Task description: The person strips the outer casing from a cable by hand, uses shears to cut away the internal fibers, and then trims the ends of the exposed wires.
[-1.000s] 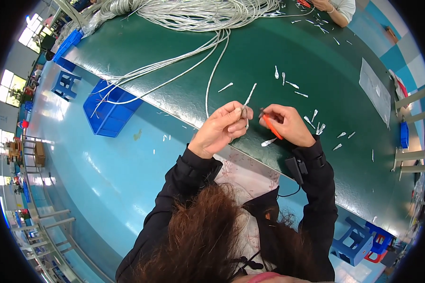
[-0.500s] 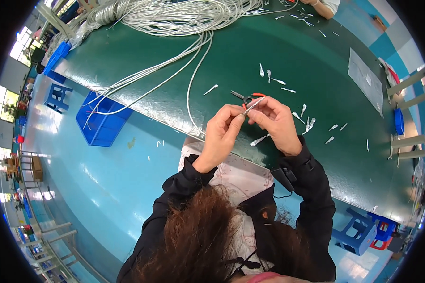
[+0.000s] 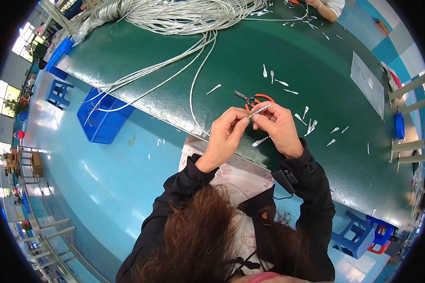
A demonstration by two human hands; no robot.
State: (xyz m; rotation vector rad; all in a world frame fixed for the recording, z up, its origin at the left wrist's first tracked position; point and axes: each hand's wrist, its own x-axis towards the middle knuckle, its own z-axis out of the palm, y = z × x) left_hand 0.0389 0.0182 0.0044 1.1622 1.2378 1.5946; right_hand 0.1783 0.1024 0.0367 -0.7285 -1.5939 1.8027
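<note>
Pinched between the fingertips of my left hand and my right hand is the end of a silver braided cable. Both hands are closed on it above the near edge of the green table. Just beyond my fingers lie wire cutters with red-orange handles, jaws pointing up and left, handles partly hidden by my hands. One cable strand curves down from the big coil and disappears behind my left hand. Small silvery-white scraps lie to the right of my right hand.
A large coil of silver cable fills the far side of the table. Several cable ends hang over the left edge above a blue bin. A clear plastic bag lies at right. Another person's arm rests at the far edge.
My hands stay close together on the cable end, which has tilted flatter. The cutters' handles show more. The whole scene has shifted slightly in the picture.
</note>
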